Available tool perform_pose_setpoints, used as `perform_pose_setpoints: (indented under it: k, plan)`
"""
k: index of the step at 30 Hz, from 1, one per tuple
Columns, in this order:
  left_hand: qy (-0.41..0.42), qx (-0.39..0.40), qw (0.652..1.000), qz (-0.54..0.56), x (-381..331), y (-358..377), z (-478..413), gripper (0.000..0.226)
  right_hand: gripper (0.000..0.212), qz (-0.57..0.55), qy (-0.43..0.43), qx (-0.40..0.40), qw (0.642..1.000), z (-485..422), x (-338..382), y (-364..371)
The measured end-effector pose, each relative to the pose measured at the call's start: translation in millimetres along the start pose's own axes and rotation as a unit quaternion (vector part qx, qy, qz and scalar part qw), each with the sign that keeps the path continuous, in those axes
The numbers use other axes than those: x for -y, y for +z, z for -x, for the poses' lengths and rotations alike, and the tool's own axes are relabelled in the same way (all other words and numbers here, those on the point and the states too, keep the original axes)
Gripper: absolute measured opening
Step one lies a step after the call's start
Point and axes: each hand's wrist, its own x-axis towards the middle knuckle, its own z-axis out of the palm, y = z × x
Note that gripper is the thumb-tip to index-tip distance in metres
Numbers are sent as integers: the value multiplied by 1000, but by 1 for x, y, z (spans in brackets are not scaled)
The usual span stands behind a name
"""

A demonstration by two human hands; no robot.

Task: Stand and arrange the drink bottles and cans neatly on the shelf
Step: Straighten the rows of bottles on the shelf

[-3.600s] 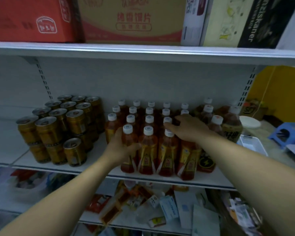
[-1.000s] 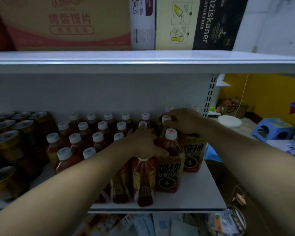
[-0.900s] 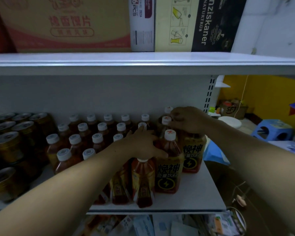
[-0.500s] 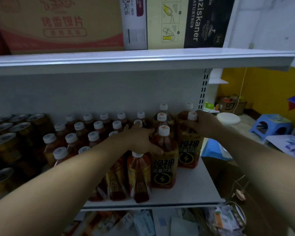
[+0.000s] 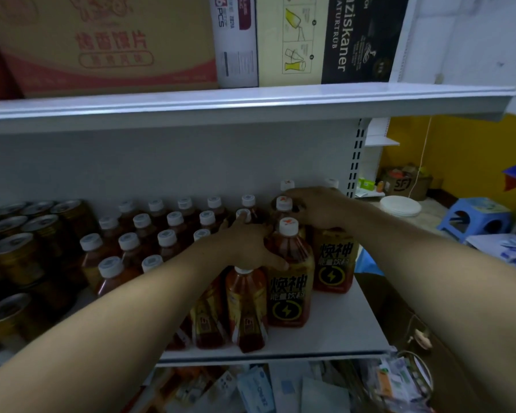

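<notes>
Brown tea bottles [image 5: 167,236] with white caps stand in rows on the white shelf [image 5: 346,323], with gold cans [image 5: 18,257] stacked to their left. At the right end stand larger energy drink bottles with yellow lightning labels. My left hand [image 5: 245,245] curls over the top of the front-row tea bottle [image 5: 246,305], its thumb against the front energy drink bottle [image 5: 289,293]. My right hand [image 5: 319,207] covers and grips the top of the energy drink bottle [image 5: 334,266] behind it, hiding its cap; its fingers reach a neighbouring cap [image 5: 283,204].
The upper shelf board [image 5: 251,105] hangs close overhead, carrying cartons [image 5: 111,43]. Bare shelf surface lies to the right of the front bottles. A blue stool [image 5: 474,219] and a white tub [image 5: 399,205] sit beyond the shelf end. Packets [image 5: 251,389] fill the shelf below.
My right hand has moved from the side of the right energy drink bottle onto its top, covering the cap. My left hand stays on the front tea bottle.
</notes>
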Motion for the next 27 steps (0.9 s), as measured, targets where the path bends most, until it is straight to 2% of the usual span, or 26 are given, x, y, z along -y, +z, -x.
perform_pose_setpoints:
  k: [4, 7, 11, 16, 20, 22, 24, 26, 27]
  plan:
    - [40, -25, 997, 57, -3, 1, 0, 44, 45, -9, 8, -55, 998, -2, 3, 8]
    - [56, -24, 994, 96, -5, 0, -1, 35, 46, -36, 11, -55, 998, -5, 6, 13]
    - [44, -24, 991, 124, 0, 2, -2, 46, 42, -76, 10, -65, 995, -6, 10, 11]
    - [35, -16, 994, 107, -1, -1, -2, 62, 37, -14, 3, -68, 998, 2, 5, -5]
    - [33, 6, 997, 75, -3, -2, -4, 67, 39, 2, -7, -74, 997, 5, 1, -1]
    - [36, 21, 998, 52, -5, -4, -4, 71, 49, 33, -18, -77, 996, 8, -5, -3]
    - [43, 20, 998, 44, -6, -6, -4, 70, 72, 9, 20, -107, 994, 17, -19, -8]
    - [45, 12, 998, 44, -7, -9, -4, 69, 91, -105, 86, -142, 981, 30, -38, -5]
    - [46, 8, 998, 42, -7, -11, -4, 68, 94, -175, 110, -135, 969, 35, -45, -2]
